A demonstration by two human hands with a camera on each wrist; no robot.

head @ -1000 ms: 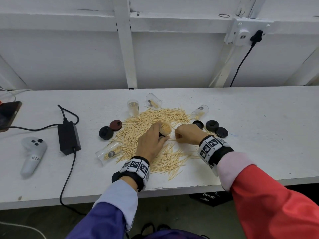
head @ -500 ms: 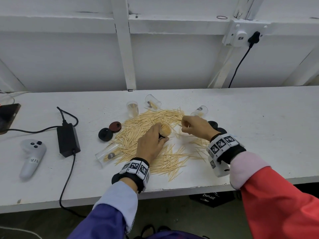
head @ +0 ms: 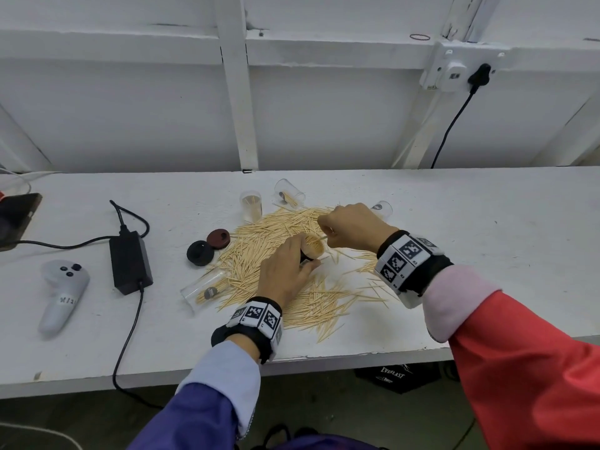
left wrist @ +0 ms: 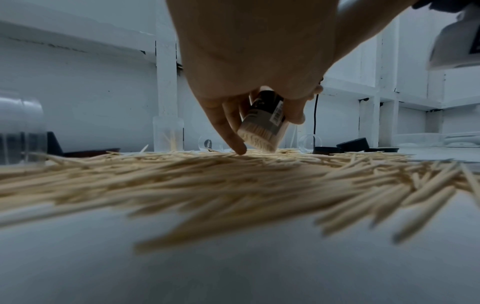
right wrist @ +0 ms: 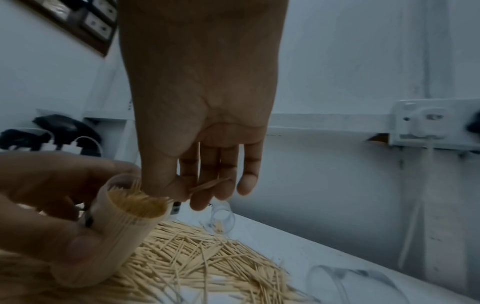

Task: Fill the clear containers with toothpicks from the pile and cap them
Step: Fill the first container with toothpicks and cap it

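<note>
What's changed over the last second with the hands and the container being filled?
The right hand left the pile beside the container, swung out to the far right, and is now back at the container's mouth, pinching a few toothpicks. The left hand kept its grip on the tilted, nearly full container. The pile, caps and other containers stayed put.

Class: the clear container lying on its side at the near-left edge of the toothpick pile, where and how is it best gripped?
Probably grip the lying container across its round middle, coming from above: it lies flat, its curved wall exposed, with the open mouth toward the toothpick pile.
</note>
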